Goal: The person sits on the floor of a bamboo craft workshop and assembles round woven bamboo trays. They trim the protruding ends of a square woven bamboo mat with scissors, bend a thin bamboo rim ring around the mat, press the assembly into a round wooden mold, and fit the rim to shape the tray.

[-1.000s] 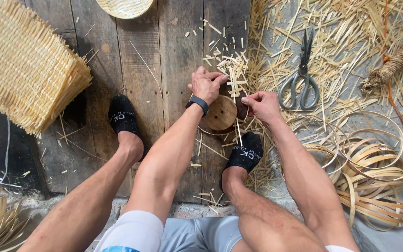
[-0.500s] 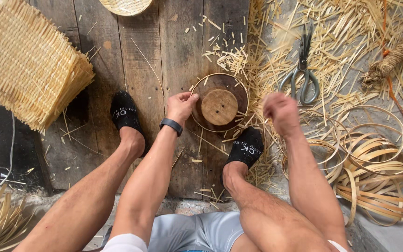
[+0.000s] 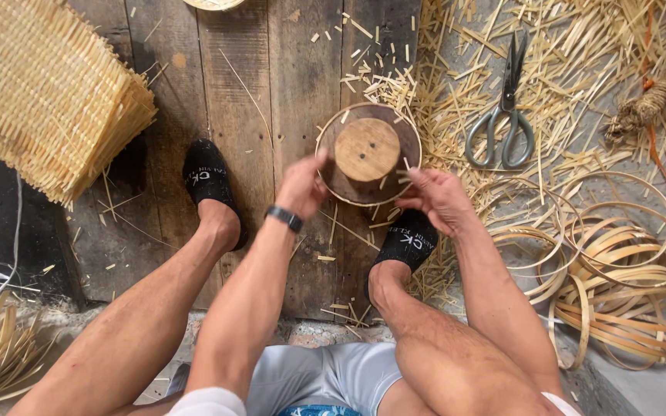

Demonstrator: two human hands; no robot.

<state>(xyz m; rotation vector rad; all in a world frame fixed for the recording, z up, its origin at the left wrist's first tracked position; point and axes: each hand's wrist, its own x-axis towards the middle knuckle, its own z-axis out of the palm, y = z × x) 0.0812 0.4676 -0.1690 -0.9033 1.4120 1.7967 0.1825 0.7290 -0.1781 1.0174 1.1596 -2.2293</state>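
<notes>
The round wooden form (image 3: 367, 154), ringed by one thin bamboo band, lay on the plank floor (image 3: 240, 92) above the right foot, the left hand (image 3: 301, 187) and right hand (image 3: 433, 199) gripping its lower edges with curled fingers, nothing woven yet.

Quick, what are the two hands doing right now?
Left hand: fingers curled, at the left edge of the round wooden form; whether it grips cannot be told.
Right hand: fingers bent, at the form's lower right edge; grip cannot be told.
</notes>
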